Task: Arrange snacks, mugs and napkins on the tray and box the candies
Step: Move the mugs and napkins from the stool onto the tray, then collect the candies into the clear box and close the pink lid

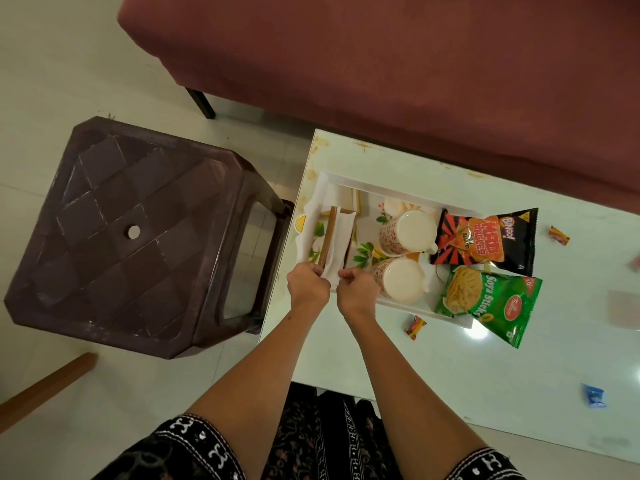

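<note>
A white tray (408, 197) with a leaf print lies on the white table (450, 368). At its left end stands a brown napkin holder (327, 237) with white napkins (343, 242) in it. My left hand (307, 284) and my right hand (358, 289) both pinch the near edge of the napkins. Two patterned mugs (407, 232) (401, 284) stand in the middle of the tray. A black and red chips bag (485, 239) and a green Soya Sticks bag (491, 301) lie over its right end. Wrapped candies lie loose on the table: orange (414, 326), orange (558, 235), blue (594, 395).
A dark brown plastic stool (131, 233) stands left of the table, close to its edge. A maroon sofa (381, 64) runs along the far side. A wooden bar (45, 389) crosses the floor at lower left. A pale blurred object (623, 308) sits at the right edge.
</note>
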Action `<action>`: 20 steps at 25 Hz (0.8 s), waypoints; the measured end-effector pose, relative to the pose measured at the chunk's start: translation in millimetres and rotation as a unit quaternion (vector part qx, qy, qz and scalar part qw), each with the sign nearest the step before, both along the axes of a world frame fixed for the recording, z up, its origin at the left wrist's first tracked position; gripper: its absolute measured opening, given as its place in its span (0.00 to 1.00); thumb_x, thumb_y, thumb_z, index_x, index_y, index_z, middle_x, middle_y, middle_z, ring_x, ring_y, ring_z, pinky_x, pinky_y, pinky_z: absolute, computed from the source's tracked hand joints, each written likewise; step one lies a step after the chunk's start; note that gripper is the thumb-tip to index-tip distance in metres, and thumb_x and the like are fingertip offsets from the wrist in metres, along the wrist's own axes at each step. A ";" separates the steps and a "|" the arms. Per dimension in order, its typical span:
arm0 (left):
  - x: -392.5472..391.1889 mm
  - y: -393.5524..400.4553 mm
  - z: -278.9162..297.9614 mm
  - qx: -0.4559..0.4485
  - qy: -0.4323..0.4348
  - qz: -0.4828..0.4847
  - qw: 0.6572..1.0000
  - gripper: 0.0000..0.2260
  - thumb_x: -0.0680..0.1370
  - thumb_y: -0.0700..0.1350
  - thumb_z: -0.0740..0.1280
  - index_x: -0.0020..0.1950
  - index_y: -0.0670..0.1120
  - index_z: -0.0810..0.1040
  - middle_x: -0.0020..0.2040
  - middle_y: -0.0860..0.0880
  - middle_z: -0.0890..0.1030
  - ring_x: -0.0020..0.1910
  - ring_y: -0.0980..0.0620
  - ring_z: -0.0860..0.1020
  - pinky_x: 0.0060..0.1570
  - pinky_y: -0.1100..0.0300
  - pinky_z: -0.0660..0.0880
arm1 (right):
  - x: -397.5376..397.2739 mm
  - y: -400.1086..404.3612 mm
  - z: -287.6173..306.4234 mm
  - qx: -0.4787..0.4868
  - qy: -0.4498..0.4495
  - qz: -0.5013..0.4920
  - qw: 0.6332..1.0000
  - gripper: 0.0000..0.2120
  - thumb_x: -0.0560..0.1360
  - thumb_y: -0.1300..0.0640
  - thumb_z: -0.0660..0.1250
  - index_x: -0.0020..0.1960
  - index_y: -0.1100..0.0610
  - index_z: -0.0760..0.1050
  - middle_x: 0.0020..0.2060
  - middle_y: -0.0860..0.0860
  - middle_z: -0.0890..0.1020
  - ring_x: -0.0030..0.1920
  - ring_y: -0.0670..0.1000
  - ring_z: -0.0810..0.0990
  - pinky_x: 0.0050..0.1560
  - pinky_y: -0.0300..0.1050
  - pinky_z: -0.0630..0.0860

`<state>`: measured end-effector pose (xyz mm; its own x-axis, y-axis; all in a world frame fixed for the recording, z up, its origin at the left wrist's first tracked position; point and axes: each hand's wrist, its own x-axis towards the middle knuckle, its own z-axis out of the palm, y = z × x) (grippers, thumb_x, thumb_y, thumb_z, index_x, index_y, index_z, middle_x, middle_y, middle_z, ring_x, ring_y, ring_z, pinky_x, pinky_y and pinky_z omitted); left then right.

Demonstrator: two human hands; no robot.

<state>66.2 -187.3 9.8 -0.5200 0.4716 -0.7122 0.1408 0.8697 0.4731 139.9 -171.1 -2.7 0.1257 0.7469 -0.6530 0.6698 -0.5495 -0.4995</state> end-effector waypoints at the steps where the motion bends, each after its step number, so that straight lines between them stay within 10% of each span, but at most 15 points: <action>1: 0.4 -2.0 0.7 0.002 -0.004 -0.007 1.000 0.11 0.74 0.36 0.67 0.55 0.39 0.79 0.56 0.40 0.80 0.56 0.42 0.78 0.58 0.54 0.75 | 2.0 0.2 1.7 -0.006 0.004 0.012 1.000 0.15 0.74 0.70 0.60 0.58 0.64 0.77 0.56 0.59 0.81 0.58 0.56 0.78 0.56 0.44 0.74; 10: 23.4 -45.0 24.1 0.049 0.016 0.061 0.997 0.13 0.75 0.37 0.65 0.59 0.38 0.76 0.57 0.40 0.80 0.56 0.43 0.78 0.54 0.57 0.74 | 54.8 -5.6 58.4 0.086 0.076 0.062 0.991 0.09 0.76 0.57 0.64 0.51 0.60 0.79 0.47 0.52 0.83 0.52 0.52 0.80 0.48 0.37 0.68; 15: 27.7 -59.2 33.3 0.032 0.029 0.115 0.992 0.10 0.74 0.38 0.64 0.54 0.40 0.78 0.54 0.40 0.81 0.52 0.42 0.79 0.52 0.57 0.74 | 166.9 13.9 85.2 0.122 0.055 -0.087 0.987 0.17 0.76 0.43 0.61 0.34 0.52 0.77 0.34 0.51 0.82 0.41 0.56 0.82 0.46 0.53 0.79; 20: 23.6 -38.4 40.3 0.056 0.046 0.134 0.988 0.11 0.75 0.39 0.63 0.56 0.39 0.78 0.54 0.39 0.81 0.52 0.42 0.78 0.49 0.58 0.72 | 275.9 49.9 73.6 0.166 -0.039 -0.230 0.958 0.07 0.71 0.53 0.62 0.42 0.54 0.78 0.43 0.60 0.84 0.44 0.59 0.82 0.49 0.55 0.79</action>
